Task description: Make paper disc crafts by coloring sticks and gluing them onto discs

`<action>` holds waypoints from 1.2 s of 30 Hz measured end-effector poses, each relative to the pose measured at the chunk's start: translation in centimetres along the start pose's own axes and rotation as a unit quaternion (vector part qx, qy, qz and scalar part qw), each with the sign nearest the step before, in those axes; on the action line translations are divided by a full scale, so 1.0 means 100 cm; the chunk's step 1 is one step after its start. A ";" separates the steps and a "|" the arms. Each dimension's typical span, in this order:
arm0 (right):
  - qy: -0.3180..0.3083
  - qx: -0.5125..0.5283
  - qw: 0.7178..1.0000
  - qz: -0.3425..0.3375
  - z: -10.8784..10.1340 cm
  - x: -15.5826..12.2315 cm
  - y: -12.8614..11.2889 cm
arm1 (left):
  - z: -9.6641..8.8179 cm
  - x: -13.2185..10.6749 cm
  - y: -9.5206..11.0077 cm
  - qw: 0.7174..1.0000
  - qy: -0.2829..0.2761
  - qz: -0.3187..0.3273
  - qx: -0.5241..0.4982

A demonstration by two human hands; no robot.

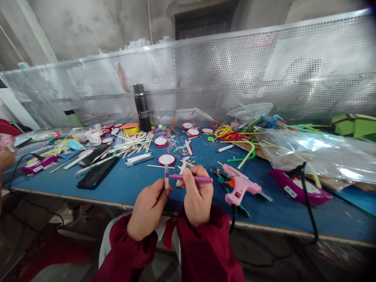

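While the left hand (pixel 149 208) pinches a flat stick (pixel 167 177) upright between thumb and fingers over the near part of the table (pixel 129 192), the right hand (pixel 197 194) grips a purple marker (pixel 203 179), its tip directed at the stick; contact cannot be confirmed. Purple colouring is present on the stick's upper part. A pink glue gun (pixel 241 184) lies right of the right hand, overlapping green-handled pliers (pixel 222 180).

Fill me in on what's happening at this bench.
A person in dark red sleeves is seated at a blue table. The left hand holds a small pale stick upright, partly coloured purple. The right hand holds a purple marker, its tip at or very near the stick. A pink glue gun lies to the right.
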State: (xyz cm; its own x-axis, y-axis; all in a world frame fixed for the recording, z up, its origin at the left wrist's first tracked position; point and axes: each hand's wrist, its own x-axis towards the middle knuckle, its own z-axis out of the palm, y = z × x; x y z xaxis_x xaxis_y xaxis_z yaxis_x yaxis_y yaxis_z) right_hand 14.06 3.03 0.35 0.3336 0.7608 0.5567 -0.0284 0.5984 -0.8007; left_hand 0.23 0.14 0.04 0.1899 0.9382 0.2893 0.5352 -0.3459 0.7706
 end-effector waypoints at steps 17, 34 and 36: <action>-0.017 0.000 1.000 0.005 -0.001 0.000 0.000 | 0.002 0.000 0.000 1.000 0.003 0.001 0.011; -0.027 0.001 1.000 0.003 -0.001 -0.001 0.000 | 0.001 -0.001 0.001 1.000 0.005 0.003 0.015; -0.026 0.000 1.000 0.003 -0.001 0.000 0.000 | 0.001 -0.001 0.001 1.000 0.005 0.003 0.016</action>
State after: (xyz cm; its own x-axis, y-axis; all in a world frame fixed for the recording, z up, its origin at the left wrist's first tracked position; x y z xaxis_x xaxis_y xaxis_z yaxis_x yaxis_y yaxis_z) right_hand 14.10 2.96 0.35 0.2849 0.7759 0.5628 -0.0307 0.5942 -0.8037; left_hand 0.41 0.04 0.03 0.1841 0.9362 0.2994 0.5596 -0.3502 0.7511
